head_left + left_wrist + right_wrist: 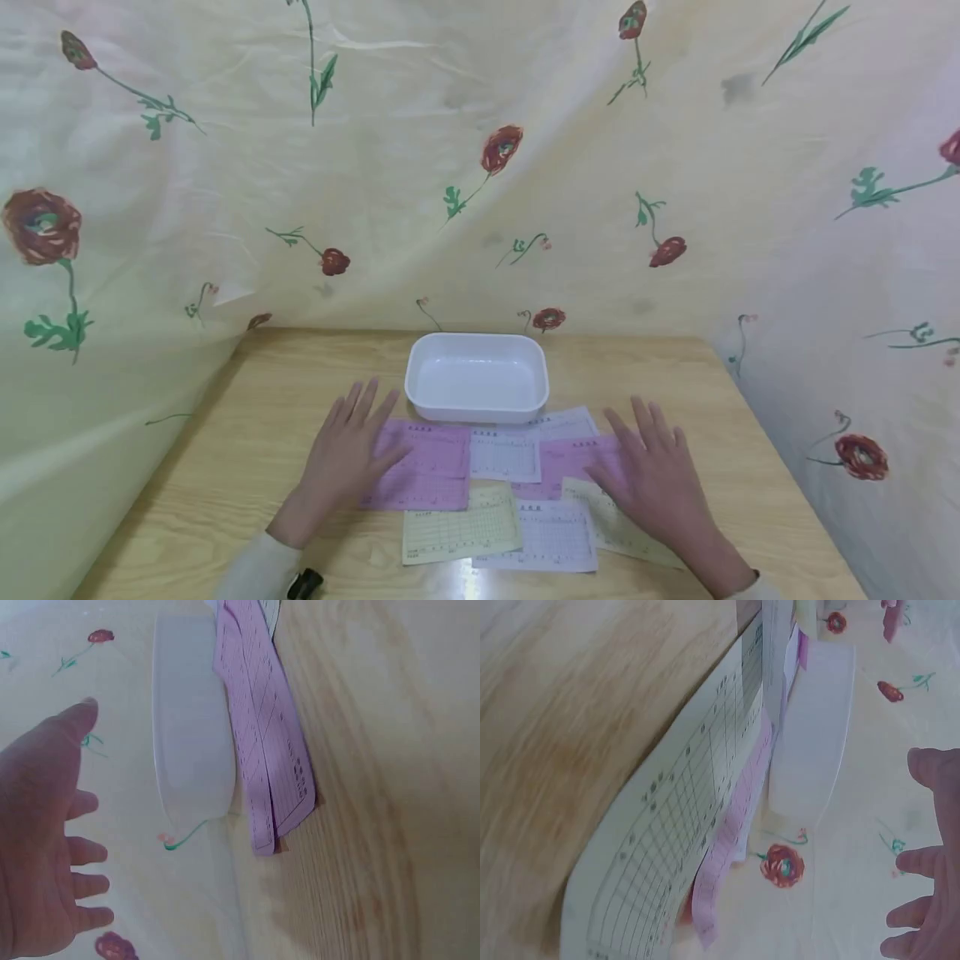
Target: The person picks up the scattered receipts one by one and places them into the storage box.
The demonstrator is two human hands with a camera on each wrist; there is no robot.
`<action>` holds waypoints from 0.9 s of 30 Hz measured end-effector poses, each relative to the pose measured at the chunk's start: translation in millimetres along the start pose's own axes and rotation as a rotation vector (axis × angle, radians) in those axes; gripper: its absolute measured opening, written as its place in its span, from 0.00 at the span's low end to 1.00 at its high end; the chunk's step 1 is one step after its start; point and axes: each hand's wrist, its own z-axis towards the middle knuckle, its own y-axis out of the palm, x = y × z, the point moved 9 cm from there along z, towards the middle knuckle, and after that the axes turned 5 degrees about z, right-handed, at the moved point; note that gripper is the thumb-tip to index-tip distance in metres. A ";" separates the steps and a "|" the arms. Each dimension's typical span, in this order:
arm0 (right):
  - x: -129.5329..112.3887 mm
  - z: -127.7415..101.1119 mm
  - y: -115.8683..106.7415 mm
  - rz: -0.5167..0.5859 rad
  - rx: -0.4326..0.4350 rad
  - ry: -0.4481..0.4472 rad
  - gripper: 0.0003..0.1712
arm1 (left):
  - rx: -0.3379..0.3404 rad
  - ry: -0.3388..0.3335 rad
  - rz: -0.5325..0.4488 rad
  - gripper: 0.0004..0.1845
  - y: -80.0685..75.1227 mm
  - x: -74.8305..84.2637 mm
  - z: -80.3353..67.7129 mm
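Observation:
Several paper slips lie spread on the wooden table (247,442) in front of an empty white tray (477,377). My left hand (347,454) is flat with straight, spread fingers over the left edge of a pink slip (427,467). My right hand (654,477) is likewise flat and spread over another pink slip (570,457) and a yellow slip (615,527). A yellow slip (459,527) and white slips (551,537) lie between the hands. In the left wrist view my left hand (41,847) is open beside the tray (187,727) and pink slips (266,750). The right wrist view shows the yellow slip (682,817) and fingers (922,862).
A cream cloth with red flowers (480,167) hangs behind and on both sides of the table, closing it in. Bare wood shows at the left (225,467) and right (750,467) of the slips.

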 end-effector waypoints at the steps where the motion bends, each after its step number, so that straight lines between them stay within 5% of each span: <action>1: 1.9 -0.3 -1.8 0.005 0.002 0.004 0.44 | 0.005 0.003 -0.016 0.44 -0.3 -0.9 3.2; 10: 17.7 -12.0 -15.5 0.040 0.014 0.018 0.45 | 0.102 0.018 -0.124 0.42 -5.7 -8.9 26.2; 27: 58.2 -41.8 -22.5 0.171 -0.017 0.127 0.44 | 0.183 -0.134 -0.487 0.42 15.7 -21.9 50.9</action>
